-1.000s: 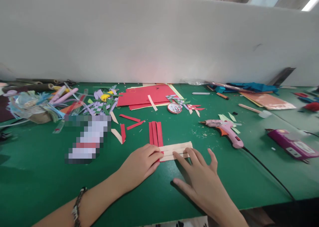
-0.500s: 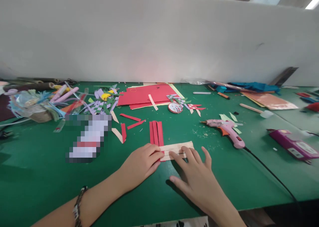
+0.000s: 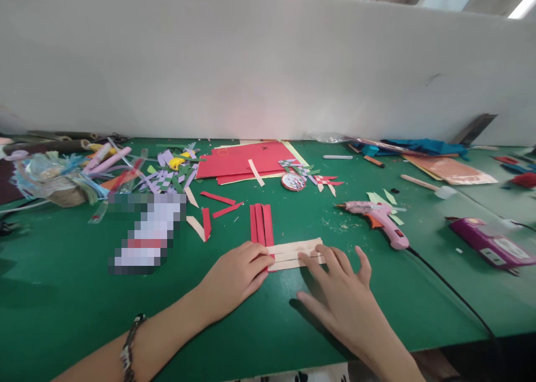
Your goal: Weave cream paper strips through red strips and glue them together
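Note:
Red paper strips (image 3: 261, 224) stand side by side, pointing away from me on the green table. Cream paper strips (image 3: 293, 248) run off to the right from their near end, forming an L shape. My left hand (image 3: 237, 270), fingers together, holds the corner where red and cream meet; its fingertips hide part of that joint. Spread over the right part of the cream strips is my right hand (image 3: 341, 292), its fingertips touching them and its thumb held apart over the table.
Right of the strips lies a pink glue gun (image 3: 377, 217) with a black cord. Further right is a purple device (image 3: 488, 242). Red paper sheets (image 3: 238, 160) and a small round dish (image 3: 293, 181) are behind. Paper scraps (image 3: 171, 172) and a pixelated patch (image 3: 148, 231) are at left.
My right hand has slid to the right along the cream strips, uncovering more of them. My left hand stays at the joint.

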Tool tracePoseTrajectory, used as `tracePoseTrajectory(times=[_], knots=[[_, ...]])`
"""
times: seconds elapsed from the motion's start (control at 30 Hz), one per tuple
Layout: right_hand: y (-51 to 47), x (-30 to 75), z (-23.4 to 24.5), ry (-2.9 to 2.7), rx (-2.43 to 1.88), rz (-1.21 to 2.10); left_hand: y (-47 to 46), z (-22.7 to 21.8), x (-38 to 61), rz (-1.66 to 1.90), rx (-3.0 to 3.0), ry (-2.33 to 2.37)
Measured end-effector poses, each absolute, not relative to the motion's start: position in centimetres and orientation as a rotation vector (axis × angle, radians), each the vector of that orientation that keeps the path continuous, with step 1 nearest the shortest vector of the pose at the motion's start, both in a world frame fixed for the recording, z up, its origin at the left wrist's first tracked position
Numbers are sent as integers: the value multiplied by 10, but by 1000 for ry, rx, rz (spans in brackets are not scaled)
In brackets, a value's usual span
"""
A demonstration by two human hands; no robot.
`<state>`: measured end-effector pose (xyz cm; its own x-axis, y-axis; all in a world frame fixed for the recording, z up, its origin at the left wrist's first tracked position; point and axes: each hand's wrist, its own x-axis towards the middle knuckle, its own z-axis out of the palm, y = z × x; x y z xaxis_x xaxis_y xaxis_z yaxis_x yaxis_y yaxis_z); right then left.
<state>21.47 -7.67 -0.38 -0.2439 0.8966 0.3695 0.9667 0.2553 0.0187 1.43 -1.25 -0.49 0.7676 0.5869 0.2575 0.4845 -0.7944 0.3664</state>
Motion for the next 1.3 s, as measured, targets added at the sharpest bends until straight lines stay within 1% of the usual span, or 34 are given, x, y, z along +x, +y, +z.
tracePoseTrajectory(times=[0.17, 0.37, 0.77, 1.03, 1.3], knots=[[-76, 196, -4, -2324, -1628, -270, -13, -3, 16, 554, 2662, 834], [-76, 195, -10, -2303, -1632, -253, -12, -3, 15, 543, 2651, 838], [-79, 218, -13, -2241, -1721, -302, -13, -6, 13, 525, 2663, 841], [-80, 219, -13, -2263, -1704, -338, -13, -4, 12, 512, 2655, 856], [-81, 222, -12, -2355, -1677, -374, -12, -4, 13, 587, 2609, 1040]])
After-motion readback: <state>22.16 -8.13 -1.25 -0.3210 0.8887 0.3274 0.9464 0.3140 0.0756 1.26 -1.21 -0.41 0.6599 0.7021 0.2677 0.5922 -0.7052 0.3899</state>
